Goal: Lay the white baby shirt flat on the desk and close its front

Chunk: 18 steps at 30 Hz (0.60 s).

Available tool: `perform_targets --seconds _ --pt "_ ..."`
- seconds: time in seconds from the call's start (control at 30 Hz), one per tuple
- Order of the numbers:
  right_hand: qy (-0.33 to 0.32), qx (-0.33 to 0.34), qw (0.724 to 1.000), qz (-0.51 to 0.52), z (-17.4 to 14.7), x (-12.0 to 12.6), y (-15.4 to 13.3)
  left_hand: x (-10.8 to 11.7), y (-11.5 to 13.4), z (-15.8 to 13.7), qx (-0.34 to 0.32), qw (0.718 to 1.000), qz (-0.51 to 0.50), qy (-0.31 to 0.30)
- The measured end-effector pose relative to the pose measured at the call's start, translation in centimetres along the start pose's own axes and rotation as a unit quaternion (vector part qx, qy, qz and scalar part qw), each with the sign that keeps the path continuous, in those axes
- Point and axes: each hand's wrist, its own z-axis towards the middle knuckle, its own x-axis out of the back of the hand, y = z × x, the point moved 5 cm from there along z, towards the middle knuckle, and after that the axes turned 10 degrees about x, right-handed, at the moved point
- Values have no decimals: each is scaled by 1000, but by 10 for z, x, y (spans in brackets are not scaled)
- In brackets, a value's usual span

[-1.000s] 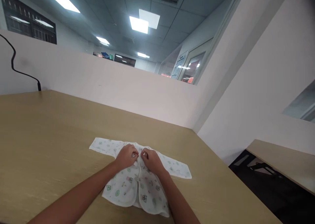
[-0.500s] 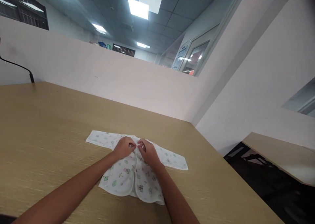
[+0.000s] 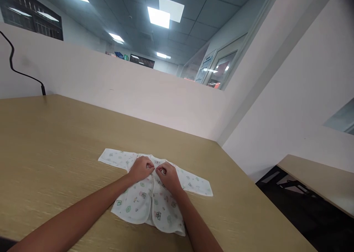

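Note:
A small white baby jacket [image 3: 138,204] with green and brown animal prints lies spread flat, both sleeves stretched out to the sides. Its front panels meet along a middle opening that parts toward the rounded hem. Near the neckline my left hand [image 3: 141,168] pinches the edge of the left front panel. Just across from it, my right hand [image 3: 167,174] pinches the edge of the right panel, fingertips close to those of the left. A small label shows inside the collar. Any fastener between the fingertips is too small to make out.
The jacket lies on a wood-toned table [image 3: 69,134]. A low white partition [image 3: 138,93] stands along its back edge, and a white wall rises at the right. A black cable [image 3: 27,75] runs down at the far left. Another table [image 3: 318,178] stands beyond on the right.
My right fingers have closed into a pinch and come down slightly from the collar, uncovering the label. The left hand stays pinched at the front edge. The view has shifted slightly.

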Motion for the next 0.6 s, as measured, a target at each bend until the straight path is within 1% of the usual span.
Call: perform_targets --seconds 0.17,0.4,0.6 --pt "2 -30 1000 9 0 1 1 -1 -2 1 -10 1000 -9 -9" --pt "3 -101 993 53 -1 0 8 -1 0 0 -12 999 -20 -25" --pt "9 -87 995 53 0 1 5 -2 1 1 -22 998 -41 -31"
